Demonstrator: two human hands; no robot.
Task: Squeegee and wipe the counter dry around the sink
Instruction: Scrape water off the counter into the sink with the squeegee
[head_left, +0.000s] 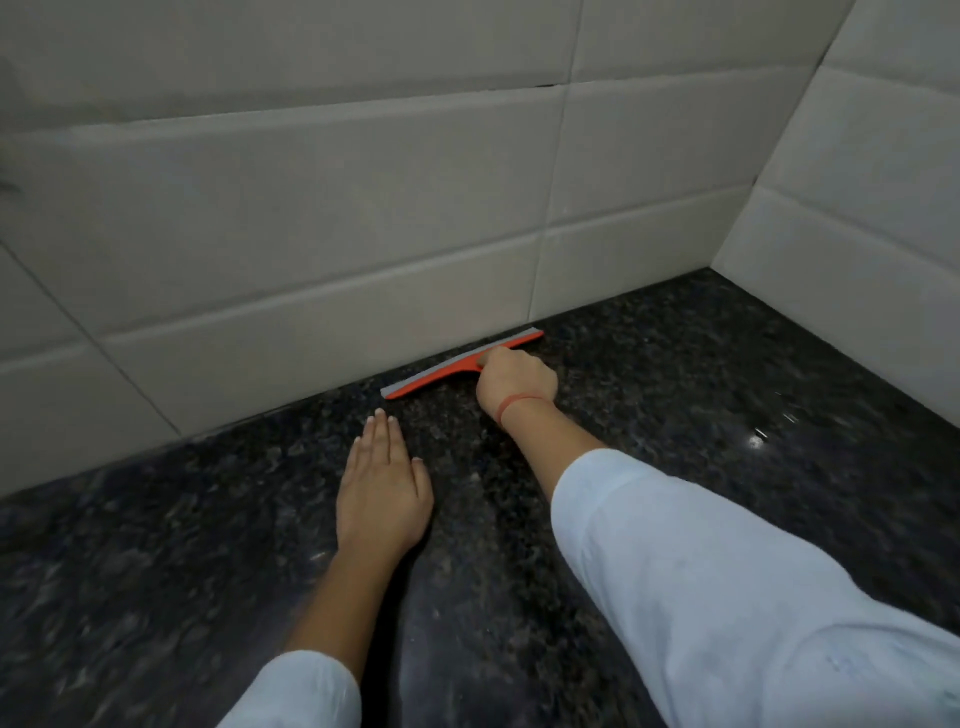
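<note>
Head view, looking down over a dark speckled stone bench (649, 374) that meets a pale tiled wall (322, 218) at the back and a second tiled wall (857, 218) at the right, forming a corner.

Right hand (514, 382) far forward, fist closed tight round the handle of an orange squeegee (457, 366). Handle itself mostly hidden inside the fist. Grey blade edge turned toward the back wall, lying along the seam where bench and tiles meet, just beside or touching the tiles; cannot tell which. Squeegee slanted in the picture, right end higher than left, parallel to the wall's foot. Orange band (517, 402) round the right wrist. Pale sleeve (727, 587) pushed up the right forearm.

Left hand (384, 483) flat on the bench, palm down, fingers straight and held together, thumb out to the side, gripping nothing. Sits nearer the camera, left of the right forearm, apart from the squeegee. Pale left sleeve (301, 691) at the lower edge.

Small bright glints (756, 441) on the bench at the right.
</note>
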